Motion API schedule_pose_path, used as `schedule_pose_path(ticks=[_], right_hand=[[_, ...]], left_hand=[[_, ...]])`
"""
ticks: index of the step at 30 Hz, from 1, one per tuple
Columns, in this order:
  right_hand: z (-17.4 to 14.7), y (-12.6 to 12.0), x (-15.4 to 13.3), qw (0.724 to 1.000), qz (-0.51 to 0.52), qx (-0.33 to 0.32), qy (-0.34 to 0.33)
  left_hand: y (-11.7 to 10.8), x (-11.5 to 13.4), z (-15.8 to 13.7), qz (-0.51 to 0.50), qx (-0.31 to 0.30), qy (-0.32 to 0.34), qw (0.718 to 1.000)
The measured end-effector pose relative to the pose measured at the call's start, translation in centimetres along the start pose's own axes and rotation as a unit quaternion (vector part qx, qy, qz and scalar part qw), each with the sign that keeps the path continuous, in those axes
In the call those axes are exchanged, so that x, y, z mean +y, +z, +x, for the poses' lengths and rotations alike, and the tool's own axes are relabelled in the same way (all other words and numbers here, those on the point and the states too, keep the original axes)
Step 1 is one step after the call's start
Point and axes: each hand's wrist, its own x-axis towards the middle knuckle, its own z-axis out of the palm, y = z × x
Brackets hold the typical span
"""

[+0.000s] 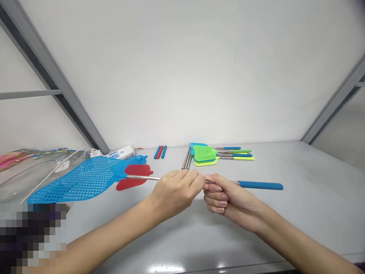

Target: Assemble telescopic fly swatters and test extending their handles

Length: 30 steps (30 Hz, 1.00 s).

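A blue fly swatter (85,177) with a thin metal shaft and a blue grip (261,185) spans the view above the table. My left hand (178,190) is closed around the shaft, nearer the perforated head. Just to its right, my right hand (222,194) pinches the same shaft, its other fingers curled in. The two hands meet at the middle, hiding much of the shaft. Behind the swatter's neck lies a red swatter head (135,176), with another blue swatter head (139,160) beyond it.
Assembled swatters (205,153) in green, blue and yellow lie stacked at the back. Beside them are several metal rods (186,158). Blue and red grips (160,152) stand apart to the left. A white power strip (121,153), a cable and plastic bags (17,167) occupy the left side.
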Motion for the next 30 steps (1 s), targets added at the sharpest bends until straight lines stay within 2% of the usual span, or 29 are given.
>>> schedule_pose_path(ticks=[7,13,18,22,30], right_hand=[[-0.5,-0.9,0.3,0.980,0.151,-0.023,0.124],[-1.0,-1.3,0.1,0.966,0.213,-0.025,0.147],[-1.1,-1.7,0.1,0.958,0.238,-0.014,0.159],[-0.9,-1.9,0.4,0.954,0.251,-0.021,0.165],[-0.4,-2.3,0.9,0.950,0.255,-0.018,0.178]], left_hand=[[0.6,0.3,-0.4,0.080,-0.001,0.052,0.995],[1.2,0.1,-0.5,0.104,0.042,0.086,0.990],[1.4,-0.4,-0.7,0.074,0.026,0.077,0.994],[1.5,-0.8,-1.3,0.103,0.026,0.071,0.992],[2.1,-1.6,-2.0,0.133,0.080,0.092,0.984]])
